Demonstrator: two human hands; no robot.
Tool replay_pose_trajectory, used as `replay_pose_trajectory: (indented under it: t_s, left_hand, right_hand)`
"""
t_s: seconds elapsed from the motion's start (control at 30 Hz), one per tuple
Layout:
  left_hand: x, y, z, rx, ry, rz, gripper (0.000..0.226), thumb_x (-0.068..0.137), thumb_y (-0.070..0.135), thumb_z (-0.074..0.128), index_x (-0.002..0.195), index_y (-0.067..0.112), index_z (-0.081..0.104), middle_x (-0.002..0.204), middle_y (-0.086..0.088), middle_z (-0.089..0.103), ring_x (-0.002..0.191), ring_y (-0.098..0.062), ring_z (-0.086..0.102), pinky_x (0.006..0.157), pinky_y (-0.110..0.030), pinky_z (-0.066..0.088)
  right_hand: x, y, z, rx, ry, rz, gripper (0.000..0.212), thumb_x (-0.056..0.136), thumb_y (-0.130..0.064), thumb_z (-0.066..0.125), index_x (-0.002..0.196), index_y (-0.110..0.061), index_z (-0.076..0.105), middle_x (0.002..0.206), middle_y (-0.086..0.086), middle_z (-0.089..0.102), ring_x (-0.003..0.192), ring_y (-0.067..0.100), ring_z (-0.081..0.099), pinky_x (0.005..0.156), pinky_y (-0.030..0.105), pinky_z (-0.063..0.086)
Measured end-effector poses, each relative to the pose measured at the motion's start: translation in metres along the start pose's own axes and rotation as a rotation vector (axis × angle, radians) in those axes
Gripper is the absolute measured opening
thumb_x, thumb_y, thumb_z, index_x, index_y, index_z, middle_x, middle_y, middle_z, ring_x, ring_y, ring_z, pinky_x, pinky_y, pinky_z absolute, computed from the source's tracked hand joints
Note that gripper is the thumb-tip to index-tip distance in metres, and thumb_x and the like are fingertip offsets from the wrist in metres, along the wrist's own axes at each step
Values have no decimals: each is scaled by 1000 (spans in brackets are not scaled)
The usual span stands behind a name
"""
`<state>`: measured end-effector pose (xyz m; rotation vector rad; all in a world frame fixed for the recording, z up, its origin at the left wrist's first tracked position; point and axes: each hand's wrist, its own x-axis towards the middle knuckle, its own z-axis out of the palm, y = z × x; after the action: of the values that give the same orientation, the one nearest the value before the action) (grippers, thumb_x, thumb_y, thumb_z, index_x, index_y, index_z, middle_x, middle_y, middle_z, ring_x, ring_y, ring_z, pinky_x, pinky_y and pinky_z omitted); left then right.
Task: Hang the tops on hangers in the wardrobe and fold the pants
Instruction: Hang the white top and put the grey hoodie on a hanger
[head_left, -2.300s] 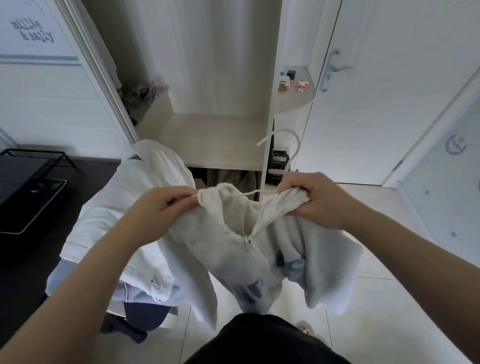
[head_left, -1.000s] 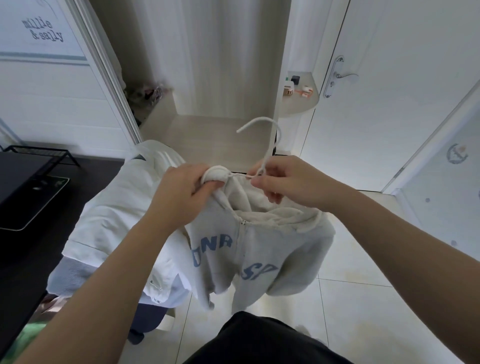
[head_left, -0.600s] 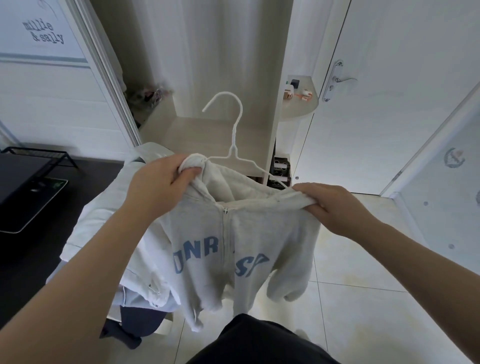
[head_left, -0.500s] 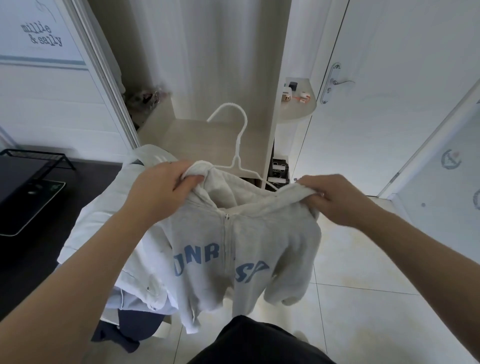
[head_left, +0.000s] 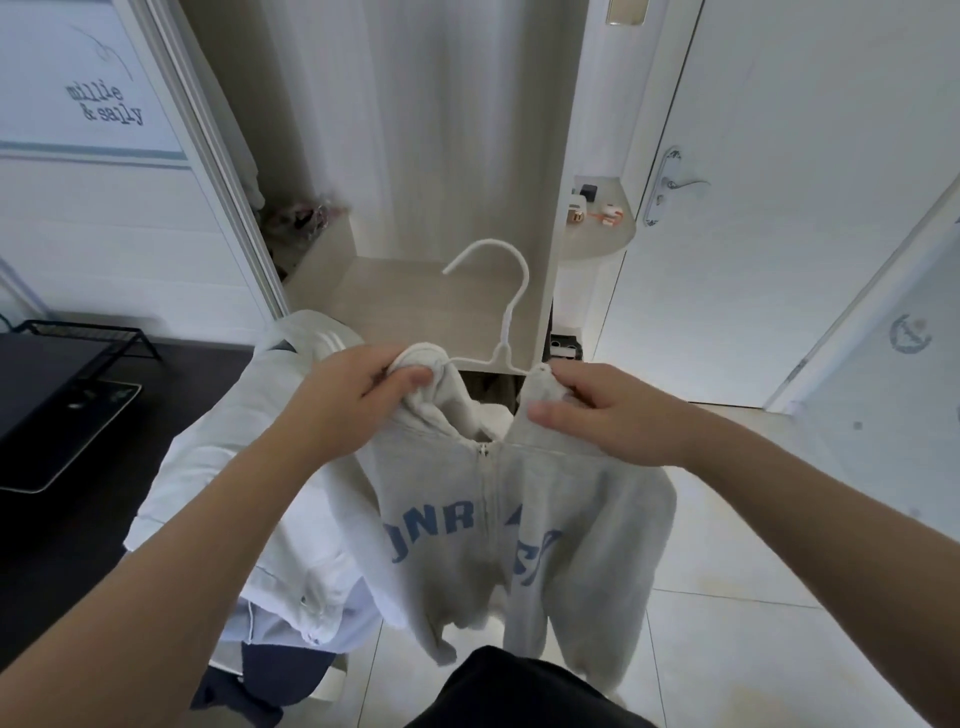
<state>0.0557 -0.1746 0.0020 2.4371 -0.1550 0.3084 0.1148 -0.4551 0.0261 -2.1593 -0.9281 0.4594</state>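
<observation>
Since half a second ago, the right grip (head_left: 597, 415) has travelled inward along the shoulder of the grey zip hoodie (head_left: 524, 525), from the outer end to a spot just beside the neck opening. The left grip (head_left: 353, 395) has stayed in place.

1. Right grip: thumb and fingers pinch the hoodie fabric at the right edge of the neck, where the right arm of the white hanger (head_left: 511, 312) enters the cloth.
2. Left grip: clenched around a bunch of hoodie fabric at the left shoulder, covering the end of the hanger's left arm.
3. Hanger: both arms run into the neck of the hoodie. The hook rises upright between the two grips, its open end pointing left.
4. Hoodie: held in the air in front of the open wardrobe (head_left: 563, 156), outside it. The front faces the wearer, with blue lettering across the chest. The sleeves hang toward the tiled floor (head_left: 727, 649).
5. Surroundings: a pile of pale garments (head_left: 228, 499) lies just left of the hoodie. A dark bench (head_left: 47, 410) stands further left. A white door (head_left: 805, 234) is at the right.
</observation>
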Motion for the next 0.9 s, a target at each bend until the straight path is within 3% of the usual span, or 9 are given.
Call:
replay_pose_trajectory:
  t_s: [0.13, 0.3, 0.4, 0.5, 0.57, 0.63, 0.73, 0.83, 0.9]
  left_hand:
    - [4, 7, 8, 12, -13, 49, 37, 99, 42, 43, 66, 26, 42, 61, 8, 48, 62, -12, 45, 61, -34, 37]
    - [9, 16, 9, -160, 320, -21, 42, 106, 36, 42, 84, 2, 54, 77, -15, 56, 70, -18, 50, 67, -29, 39]
    - [27, 33, -5, -222, 499, 19, 41, 106, 35, 45, 77, 7, 46, 68, -7, 46, 62, -6, 40, 59, -21, 34]
    - [52, 37, -19, -29, 296, -8, 50, 106, 44, 43, 71, 8, 48, 65, -6, 51, 57, -5, 43, 56, -17, 32]
    - [58, 36, -19, 140, 10, -124, 64, 105, 57, 31, 73, 6, 55, 74, -12, 60, 68, -16, 56, 65, -24, 40]
    - [53, 33, -12, 235, -138, -103, 71, 99, 66, 20, 71, 14, 57, 74, -8, 61, 71, -25, 58, 66, -32, 42]
    - [42, 27, -4, 225, -130, 123, 50, 97, 67, 29, 68, 29, 46, 66, 3, 53, 64, -16, 52, 59, -31, 36]
    - [44, 24, -1, 159, -46, 156, 44, 97, 55, 50, 71, 20, 51, 65, 1, 54, 64, -16, 51, 60, -32, 39]
    - [46, 23, -3, 139, 41, 138, 41, 96, 49, 55, 73, 15, 55, 66, 0, 55, 65, -17, 52, 62, -30, 39]
  right_hand:
    - [6, 2, 23, 38, 268, -104, 24, 104, -26, 51, 84, -36, 59, 62, -25, 54, 58, -2, 48, 59, 12, 37]
    - [8, 3, 20, 73, 233, -59, 30, 104, -23, 50, 76, -29, 61, 65, -2, 53, 61, 18, 47, 62, 27, 38]
    - [5, -1, 35, 114, 208, -63, 32, 104, -22, 52, 74, -31, 60, 62, -12, 49, 59, 6, 44, 58, 19, 36]
    - [3, -7, 36, 211, 379, -89, 27, 99, -25, 51, 74, -28, 61, 69, 2, 55, 66, 16, 48, 64, 25, 38]
    - [4, -9, 28, 231, 456, -113, 26, 97, -27, 49, 74, -25, 61, 77, 11, 60, 74, 25, 54, 70, 28, 41]
    - [4, -9, 21, 228, 484, -112, 25, 95, -30, 50, 74, -27, 63, 79, 10, 63, 78, 26, 57, 72, 28, 43]
    - [3, -1, 18, 227, 508, -85, 24, 93, -35, 51, 76, -31, 67, 80, 3, 67, 79, 18, 60, 72, 21, 44]
    - [0, 7, 10, 213, 467, -53, 16, 90, -46, 57, 87, -34, 69, 81, 6, 66, 70, 12, 56, 67, 23, 43]
    - [-7, 15, -1, 181, 413, -21, 18, 85, -54, 59, 97, -42, 64, 79, -9, 64, 70, 4, 55, 65, 13, 43]
